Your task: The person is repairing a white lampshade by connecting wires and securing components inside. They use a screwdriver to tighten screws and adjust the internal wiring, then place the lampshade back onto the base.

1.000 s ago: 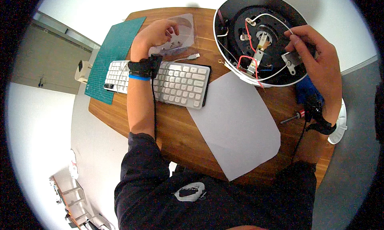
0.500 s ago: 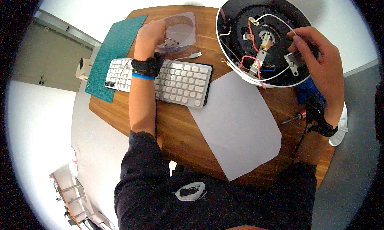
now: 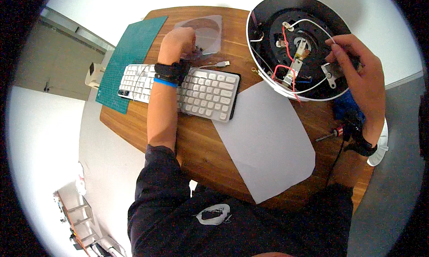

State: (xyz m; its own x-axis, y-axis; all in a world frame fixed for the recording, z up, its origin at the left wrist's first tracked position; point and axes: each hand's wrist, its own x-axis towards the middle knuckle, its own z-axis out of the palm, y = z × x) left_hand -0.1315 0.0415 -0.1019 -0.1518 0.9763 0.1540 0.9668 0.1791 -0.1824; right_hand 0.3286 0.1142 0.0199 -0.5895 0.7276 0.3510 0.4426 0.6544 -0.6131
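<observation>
My left hand [image 3: 178, 43] is above a clear plastic tray [image 3: 210, 23], its curled fingers reaching down to a small pile of dark screws [image 3: 199, 50]. The fingertips are partly hidden, so what they pinch cannot be made out. At the right, a round appliance base [image 3: 273, 81] with a white rim and black inside lies open, showing red wires [image 3: 282, 67] and metal brackets. A white wire [image 3: 315, 23] arches across it. My right hand [image 3: 363, 62] pinches this wire between thumb and fingers, near a metal bracket [image 3: 330, 76] inside the base.
A white keyboard [image 3: 210, 93] with a cable [image 3: 219, 64] lies before the tray. Left of it is a green cutting mat [image 3: 134, 55]. White paper [image 3: 268, 145] lies near me. A screwdriver [image 3: 330, 134] and a blue object [image 3: 344, 106] sit beside my right forearm.
My left hand has shifted right over the tray to the screws. My right hand stays at the white wire. The whole view has moved slightly.
</observation>
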